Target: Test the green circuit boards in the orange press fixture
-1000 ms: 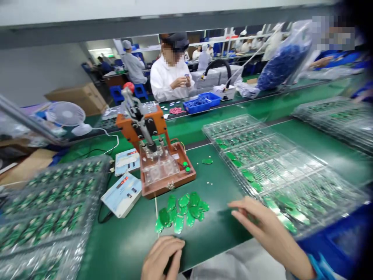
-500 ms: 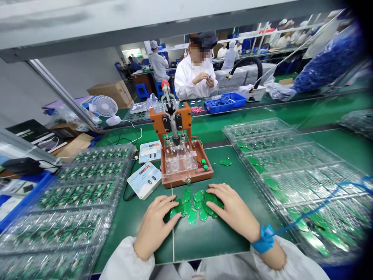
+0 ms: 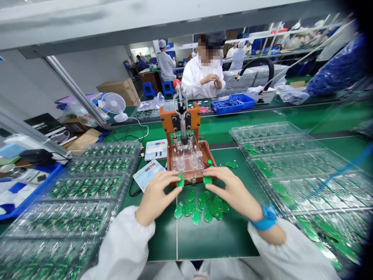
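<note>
My left hand (image 3: 160, 191) pinches a small green circuit board (image 3: 180, 181) between thumb and fingers, just in front of the orange press fixture (image 3: 181, 120). Another green circuit board (image 3: 207, 179) is pinched in my right hand (image 3: 233, 188), at the fixture's front right corner. Both boards are raised above a loose pile of green circuit boards (image 3: 196, 214) on the mat. The fixture has a clear plastic nest (image 3: 186, 160), an upright toggle clamp with a red tip, and a green button (image 3: 209, 163) showing. A blue wrist strap (image 3: 264, 218) is around my right wrist.
Trays full of boards (image 3: 96, 186) stand at left; clear trays (image 3: 303, 167) with some boards lie at right. Two display boxes (image 3: 149, 173) sit beside the fixture. One board (image 3: 231, 165) lies apart. Behind are a fan (image 3: 114, 103), blue bins (image 3: 229, 105) and a co-worker (image 3: 204, 77).
Both hands have lifted from the board pile and moved up toward the fixture, each now holding a green circuit board. The view has shifted slightly.
</note>
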Available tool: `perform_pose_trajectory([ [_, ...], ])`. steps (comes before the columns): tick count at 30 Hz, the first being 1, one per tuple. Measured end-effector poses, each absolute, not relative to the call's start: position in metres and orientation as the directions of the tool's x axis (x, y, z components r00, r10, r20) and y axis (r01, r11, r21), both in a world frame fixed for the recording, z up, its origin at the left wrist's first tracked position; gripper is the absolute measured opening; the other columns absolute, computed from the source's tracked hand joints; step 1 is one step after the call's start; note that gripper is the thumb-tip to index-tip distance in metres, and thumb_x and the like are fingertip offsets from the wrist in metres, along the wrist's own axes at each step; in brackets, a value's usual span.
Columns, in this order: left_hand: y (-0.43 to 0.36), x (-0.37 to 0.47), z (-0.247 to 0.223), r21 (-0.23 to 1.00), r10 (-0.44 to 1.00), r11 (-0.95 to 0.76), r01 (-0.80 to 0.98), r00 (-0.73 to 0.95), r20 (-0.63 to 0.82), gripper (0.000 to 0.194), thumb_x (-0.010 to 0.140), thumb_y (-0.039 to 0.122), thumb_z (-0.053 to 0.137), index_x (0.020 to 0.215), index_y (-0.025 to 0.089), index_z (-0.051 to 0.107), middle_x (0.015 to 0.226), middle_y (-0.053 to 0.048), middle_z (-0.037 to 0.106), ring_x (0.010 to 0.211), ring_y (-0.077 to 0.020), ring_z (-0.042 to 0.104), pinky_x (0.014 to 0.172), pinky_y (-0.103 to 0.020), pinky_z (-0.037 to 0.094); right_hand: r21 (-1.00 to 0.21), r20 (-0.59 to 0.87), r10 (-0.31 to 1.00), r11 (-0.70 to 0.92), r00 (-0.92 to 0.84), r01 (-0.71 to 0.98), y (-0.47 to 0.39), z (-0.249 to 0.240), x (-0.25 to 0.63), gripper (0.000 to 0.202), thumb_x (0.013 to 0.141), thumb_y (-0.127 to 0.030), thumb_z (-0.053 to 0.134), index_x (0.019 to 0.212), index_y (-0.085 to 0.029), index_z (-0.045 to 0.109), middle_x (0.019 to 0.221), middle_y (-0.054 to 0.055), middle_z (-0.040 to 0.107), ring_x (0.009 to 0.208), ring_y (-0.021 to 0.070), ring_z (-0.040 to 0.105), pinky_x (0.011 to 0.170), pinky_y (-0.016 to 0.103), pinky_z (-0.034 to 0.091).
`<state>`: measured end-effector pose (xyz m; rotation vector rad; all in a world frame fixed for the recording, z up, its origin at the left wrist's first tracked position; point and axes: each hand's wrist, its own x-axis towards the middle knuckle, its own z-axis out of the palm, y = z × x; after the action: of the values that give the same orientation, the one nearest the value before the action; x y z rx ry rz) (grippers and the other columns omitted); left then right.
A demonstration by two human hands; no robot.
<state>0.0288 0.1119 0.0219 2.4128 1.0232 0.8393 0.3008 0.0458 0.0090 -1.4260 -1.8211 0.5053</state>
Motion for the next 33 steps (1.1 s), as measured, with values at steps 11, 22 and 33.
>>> perform_pose_trajectory([
  [11, 0.166, 0.055, 0.027, 0.411, 0.721, -0.692, 0.593, 0.553, 0.417, 0.013, 0.087, 0.019, 0.072, 0.100, 0.018, 0.073, 0.117, -0.007, 0.071, 0.114, -0.0279, 0.060, 0.100, -0.045, 0.051, -0.580, 0.360, 0.895, 0.435, -0.262, 0.689, 0.135, 0.016, 0.294, 0.026, 0.088, -0.027, 0.073, 0.113, -0.023, 0.072, 0.113, 0.007, 0.074, 0.110, 0.0249, 0.063, 0.101, 0.044, 0.049],
  [22, 0.160, 0.057, 0.010, 0.419, 0.670, -0.740, 0.526, 0.530, 0.520, 0.012, 0.089, 0.017, 0.065, 0.101, 0.019, 0.067, 0.115, -0.007, 0.069, 0.118, -0.0280, 0.056, 0.103, -0.048, 0.049, -0.611, 0.395, 0.889, 0.443, -0.233, 0.656, 0.134, 0.007, 0.296, 0.019, 0.087, -0.030, 0.074, 0.106, -0.024, 0.075, 0.113, 0.008, 0.075, 0.120, 0.0295, 0.060, 0.106, 0.052, 0.049],
  [33, 0.120, 0.070, -0.008, 0.297, 0.390, -0.921, 0.254, 0.558, 0.733, 0.019, 0.094, 0.015, 0.060, 0.113, 0.018, 0.061, 0.112, -0.008, 0.069, 0.110, -0.0230, 0.062, 0.100, -0.042, 0.052, -0.682, 0.643, 0.748, 0.462, 0.165, 0.567, 0.149, 0.061, 0.303, 0.016, 0.095, -0.026, 0.055, 0.108, -0.021, 0.064, 0.113, 0.008, 0.070, 0.107, 0.0213, 0.067, 0.095, 0.040, 0.056],
])
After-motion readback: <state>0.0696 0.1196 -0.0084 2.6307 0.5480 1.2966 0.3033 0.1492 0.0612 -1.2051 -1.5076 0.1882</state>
